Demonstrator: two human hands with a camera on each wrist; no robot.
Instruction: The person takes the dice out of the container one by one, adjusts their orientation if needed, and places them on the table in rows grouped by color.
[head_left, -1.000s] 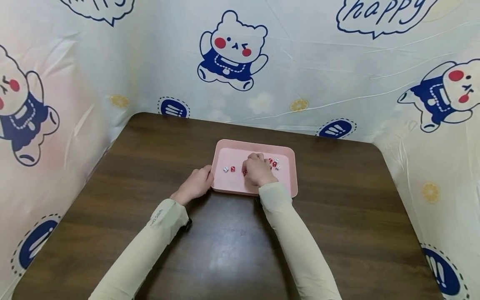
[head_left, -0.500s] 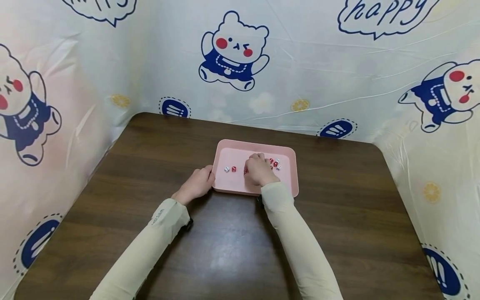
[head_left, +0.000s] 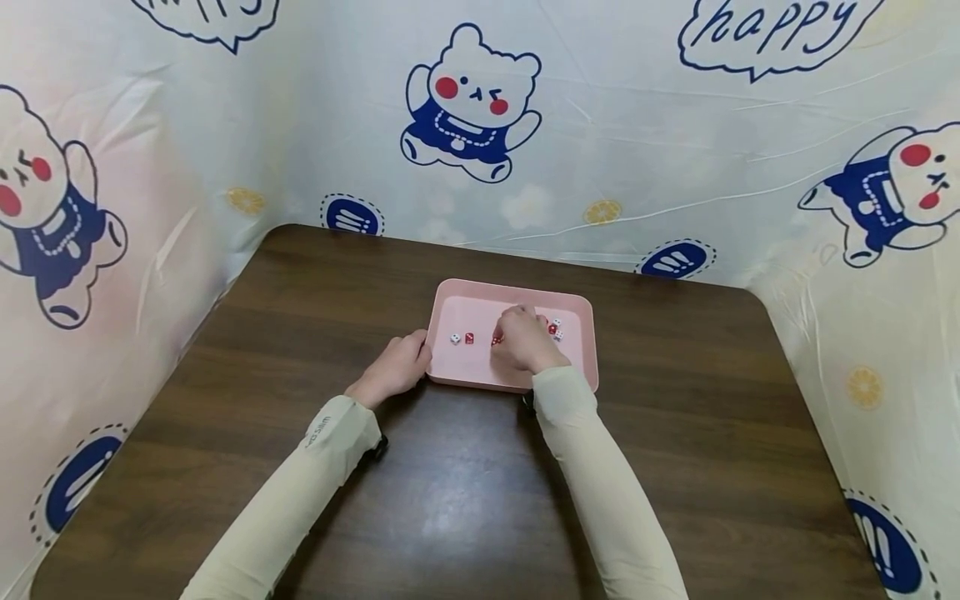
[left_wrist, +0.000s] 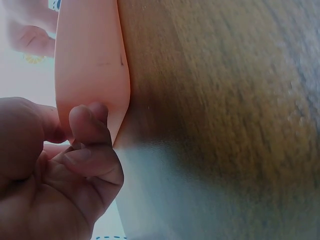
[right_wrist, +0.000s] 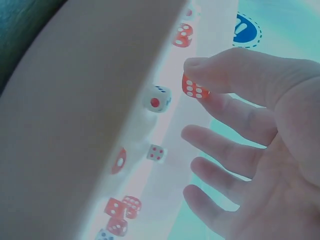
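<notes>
A pink tray lies on the table. My left hand holds its left end, with thumb and curled fingers on the pink wall in the left wrist view. Over the tray's middle, my right hand pinches a red die between thumb and index finger; the other fingers extend loosely. Near it sit a white die and a smaller-looking white die. At the tray's left are a white die and a red die. The right hand partly hides the dice beyond it.
Several red and white dice cluster at the tray's right, among them a red die and a white die. The brown wooden table surrounds the tray. A printed cloth hangs behind and along both sides.
My right hand has shifted slightly to the right and now covers more of the dice cluster. The left hand keeps its hold on the tray. The head view has drifted a little.
</notes>
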